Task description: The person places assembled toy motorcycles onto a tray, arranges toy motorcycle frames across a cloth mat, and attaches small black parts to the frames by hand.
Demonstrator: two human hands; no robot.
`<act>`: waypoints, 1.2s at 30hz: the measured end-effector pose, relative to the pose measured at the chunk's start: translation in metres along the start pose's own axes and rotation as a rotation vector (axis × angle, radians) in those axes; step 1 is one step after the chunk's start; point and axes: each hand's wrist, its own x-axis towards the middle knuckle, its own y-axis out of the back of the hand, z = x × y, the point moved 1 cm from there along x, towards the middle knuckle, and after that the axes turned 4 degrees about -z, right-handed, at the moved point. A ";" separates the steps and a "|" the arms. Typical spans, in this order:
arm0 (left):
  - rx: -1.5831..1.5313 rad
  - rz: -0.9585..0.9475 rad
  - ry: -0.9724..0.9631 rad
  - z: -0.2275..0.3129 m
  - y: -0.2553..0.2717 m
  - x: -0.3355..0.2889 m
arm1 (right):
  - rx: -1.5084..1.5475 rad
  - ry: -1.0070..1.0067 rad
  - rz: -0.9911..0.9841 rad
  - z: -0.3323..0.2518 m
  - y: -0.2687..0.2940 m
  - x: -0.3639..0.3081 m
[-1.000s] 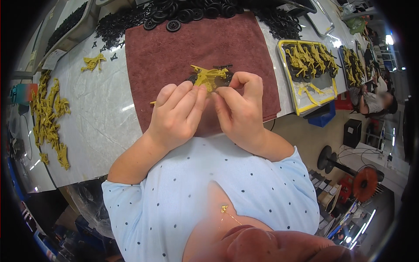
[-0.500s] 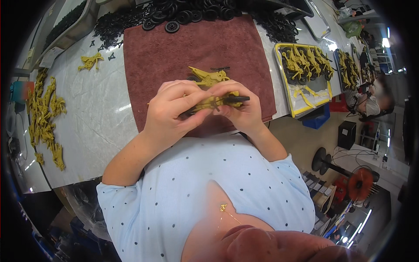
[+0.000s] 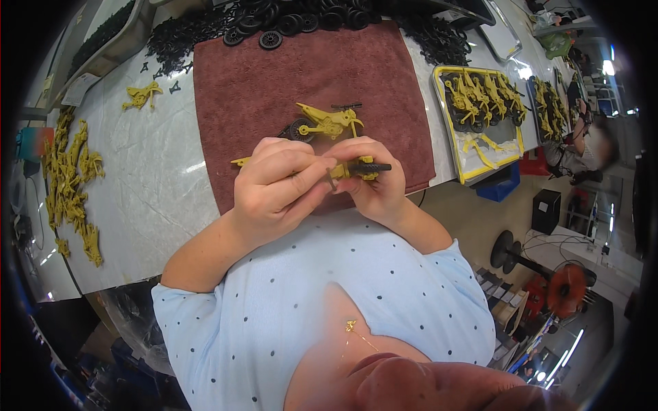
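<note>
My right hand (image 3: 379, 181) is closed around the front of a yellow toy motorcycle (image 3: 338, 171), whose black front wheel (image 3: 370, 167) points right. My left hand (image 3: 277, 181) pinches a small dark part (image 3: 332, 179) against the toy's near side; my fingers hide most of that part. A yellow tip (image 3: 240, 162) pokes out left of my left hand; I cannot tell whether it belongs to the held toy. Just beyond my hands, a second yellow toy motorcycle (image 3: 330, 123) lies on the dark red towel (image 3: 253, 82), with a black rear wheel (image 3: 301, 130) and black handlebar.
Black wheels (image 3: 271, 40) and small black parts (image 3: 439, 42) are heaped along the far edge. Yellow toy frames (image 3: 68, 178) lie piled at left, with a single one (image 3: 142, 96) apart. A yellow-edged tray (image 3: 458, 171) at right holds several toy motorcycles. Another person (image 3: 595, 147) sits farther right.
My left fingers have drawn back from the toy's body to a pinch beside the small dark part. Both hands have come slightly nearer me, uncovering more of the toy motorcycle on the towel.
</note>
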 end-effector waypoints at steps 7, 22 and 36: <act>0.011 -0.053 0.001 -0.005 0.006 0.006 | -0.111 0.094 -0.034 0.000 0.007 0.007; 0.311 -0.046 -0.221 0.004 0.012 0.002 | -0.291 0.414 0.009 -0.003 0.011 0.011; -0.935 -0.016 0.616 -0.014 0.007 -0.002 | -0.656 0.635 0.073 -0.006 0.030 0.019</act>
